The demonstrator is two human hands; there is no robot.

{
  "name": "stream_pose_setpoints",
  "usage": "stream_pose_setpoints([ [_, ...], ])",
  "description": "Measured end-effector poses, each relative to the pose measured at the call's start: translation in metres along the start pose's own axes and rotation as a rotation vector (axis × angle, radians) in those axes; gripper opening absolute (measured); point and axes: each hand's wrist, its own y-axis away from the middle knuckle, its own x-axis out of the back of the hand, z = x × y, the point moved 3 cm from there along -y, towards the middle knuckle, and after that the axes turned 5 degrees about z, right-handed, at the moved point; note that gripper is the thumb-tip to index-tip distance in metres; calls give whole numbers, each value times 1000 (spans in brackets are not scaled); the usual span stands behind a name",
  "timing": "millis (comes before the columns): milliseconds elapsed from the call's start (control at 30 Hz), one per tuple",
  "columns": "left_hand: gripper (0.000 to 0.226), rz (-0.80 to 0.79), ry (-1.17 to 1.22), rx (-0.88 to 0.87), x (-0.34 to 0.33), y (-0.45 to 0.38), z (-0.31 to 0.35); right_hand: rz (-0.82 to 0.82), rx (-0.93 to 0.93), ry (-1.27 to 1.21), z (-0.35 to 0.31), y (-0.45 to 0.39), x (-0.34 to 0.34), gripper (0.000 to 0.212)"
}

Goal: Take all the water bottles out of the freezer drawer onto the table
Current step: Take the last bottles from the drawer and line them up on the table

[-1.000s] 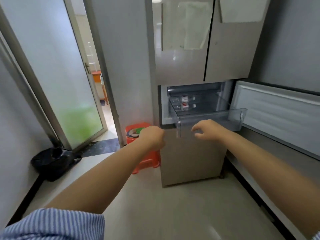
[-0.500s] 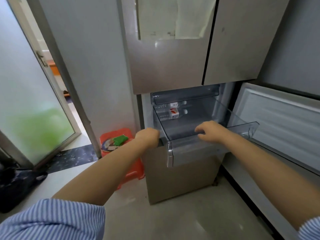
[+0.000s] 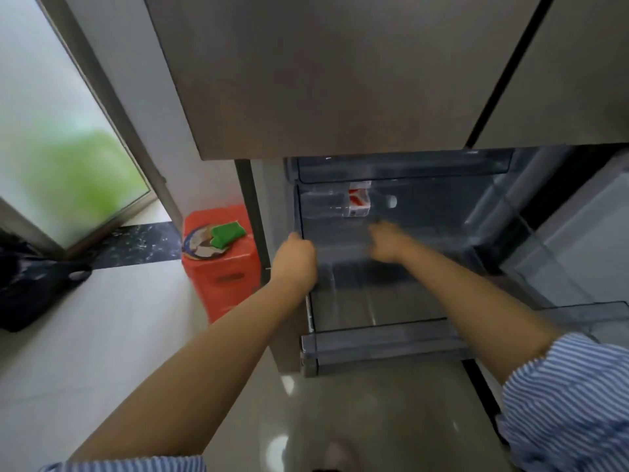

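The clear plastic freezer drawer (image 3: 381, 338) is pulled far out of the fridge. At its back lies a clear water bottle (image 3: 354, 202) on its side, with a red and white label and a white cap pointing right. A second bottle may lie behind it, too unclear to tell. My left hand (image 3: 295, 260) grips the drawer's left wall. My right hand (image 3: 386, 241) reaches inside the drawer, blurred, a short way in front of the bottle and apart from it, holding nothing.
The open freezer door (image 3: 578, 240) stands to the right. An orange plastic stool (image 3: 221, 267) with a green item on it stands left of the fridge. A black bag (image 3: 30, 284) lies on the floor at far left, near a frosted glass door (image 3: 61, 137).
The drawer has slid further out. My right hand left the drawer's front edge and moved inside toward the bottle. My left hand shifted along the left wall. The camera came closer.
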Motion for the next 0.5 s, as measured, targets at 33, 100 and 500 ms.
stream_pose_setpoints([
  [33,28,10,0,17,-3,-4,0,19,-26,-10,3,-18,-2,42],
  [100,26,35,10,22,-7,-8,-1,63,-135,-41,13,-45,-5,44],
  [500,27,82,-273,-20,-15,-33,5,187,-284,-10,50,-125,-27,85],
])
